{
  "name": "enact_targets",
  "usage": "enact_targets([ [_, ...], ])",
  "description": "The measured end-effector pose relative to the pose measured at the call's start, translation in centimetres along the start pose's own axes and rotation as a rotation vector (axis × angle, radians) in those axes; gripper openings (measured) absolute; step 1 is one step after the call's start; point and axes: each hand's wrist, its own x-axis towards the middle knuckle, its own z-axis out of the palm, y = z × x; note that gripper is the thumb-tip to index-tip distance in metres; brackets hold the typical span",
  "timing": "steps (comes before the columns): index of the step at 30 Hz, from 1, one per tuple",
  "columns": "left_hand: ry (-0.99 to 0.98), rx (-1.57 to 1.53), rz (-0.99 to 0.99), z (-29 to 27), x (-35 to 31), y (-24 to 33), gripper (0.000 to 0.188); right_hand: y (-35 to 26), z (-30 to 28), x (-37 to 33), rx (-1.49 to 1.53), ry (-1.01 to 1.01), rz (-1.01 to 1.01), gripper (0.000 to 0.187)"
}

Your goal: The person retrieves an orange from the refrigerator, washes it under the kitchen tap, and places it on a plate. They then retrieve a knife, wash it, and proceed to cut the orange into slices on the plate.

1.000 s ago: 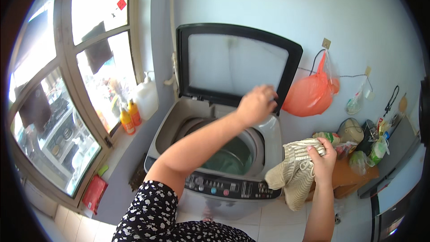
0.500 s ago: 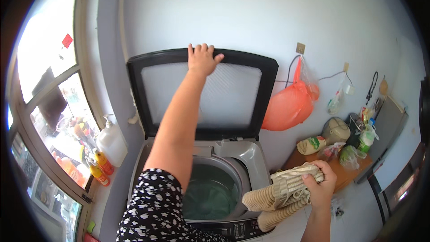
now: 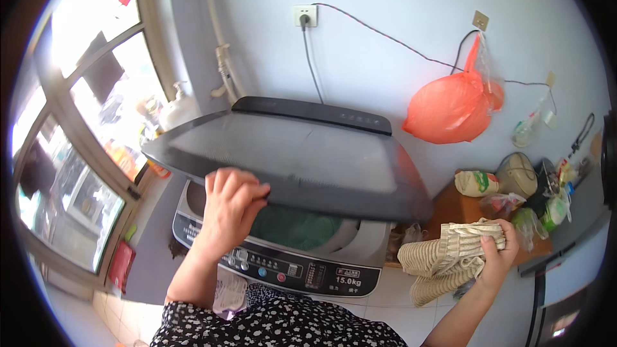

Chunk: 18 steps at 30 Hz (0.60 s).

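The dark-framed lid (image 3: pixel 302 154) of a top-loading washing machine (image 3: pixel 347 273) is tilted partway down over the tub. My left hand (image 3: pixel 232 209) is curled at the lid's front edge. Beneath it, greenish water (image 3: pixel 295 226) shows in the tub through the gap. Off to the right of the machine, my right hand (image 3: pixel 501 254) grips what looks like a pair of beige ribbed slippers (image 3: pixel 447 258), held in the air with their rounded ends pointing left. The left fingertips are partly hidden.
A red plastic bag (image 3: pixel 443 109) hangs on the wall beside a plugged-in socket (image 3: pixel 305 16). To the right, a wooden cabinet (image 3: pixel 450 209) bears bags and containers. A window with a sill and bottles stands left. A red packet (image 3: pixel 122 266) lies lower left.
The lid has swung from upright down toward me, with my left hand lowering along with it. My right hand and the slippers sit further right in the view, which has shifted.
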Motion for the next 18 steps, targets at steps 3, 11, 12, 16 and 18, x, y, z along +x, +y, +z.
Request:
enact_targets([
  [3,-0.085,-0.001,-0.071,1.8,-6.0,2.1,0.029,1.5,-1.9,1.2,0.056,-0.105,0.003,0.022],
  [11,-0.188,0.171,-0.245,8.2,-15.6,4.9,0.027,4.4,-3.7,1.1,0.157,-0.302,0.115,0.022],
  [12,-0.194,0.161,-0.278,8.8,-15.9,5.1,0.028,4.5,-3.9,0.9,0.173,-0.311,0.139,0.022],
  [16,-0.251,0.122,-0.375,8.8,-15.4,5.8,0.025,4.5,-4.3,0.1,0.202,-0.333,0.134,0.023],
  [18,-0.363,0.141,-0.363,8.1,-14.0,6.2,0.026,4.9,-4.7,-0.7,0.235,-0.341,0.117,0.023],
])
